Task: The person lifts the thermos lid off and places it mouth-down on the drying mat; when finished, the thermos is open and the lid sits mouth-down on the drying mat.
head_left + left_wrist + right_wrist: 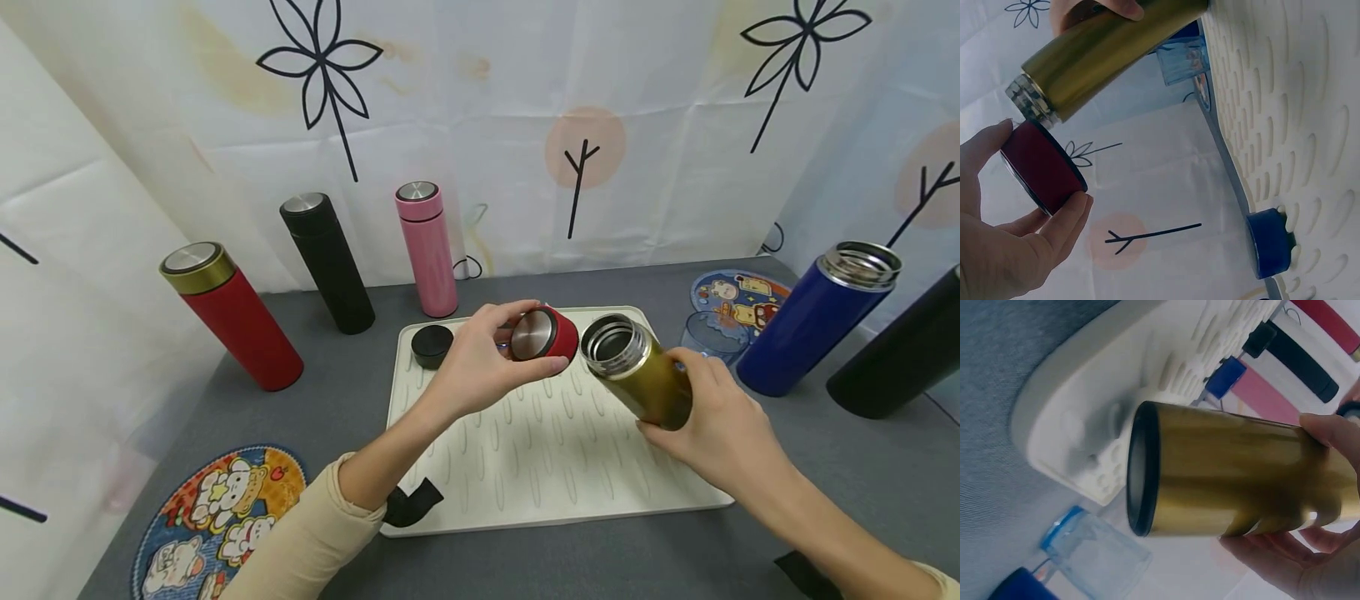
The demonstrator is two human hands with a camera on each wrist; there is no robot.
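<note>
My left hand (480, 354) pinches a red bottle lid (558, 336) with a silver top between thumb and fingers. Just right of it, my right hand (716, 417) grips a gold thermos bottle (648, 383) round its body. The bottle is tilted above the tray, its uncovered metal mouth turned toward the lid. In the left wrist view the red lid (1044, 165) is close to the steel neck (1032, 103); whether they touch I cannot tell. The right wrist view shows the bottle's dark-rimmed base (1143, 469). A dark lid (432, 346), bluish in the wrist views, lies on the tray.
Below the hands lies a white ribbed tray (525, 492). Red (240, 325), black (330, 267) and pink (429, 250) bottles stand behind and left. To the right are a drinking glass (712, 333), a lidless blue bottle (813, 321), and another black bottle (900, 350). Cartoon mats (225, 517) lie on the table.
</note>
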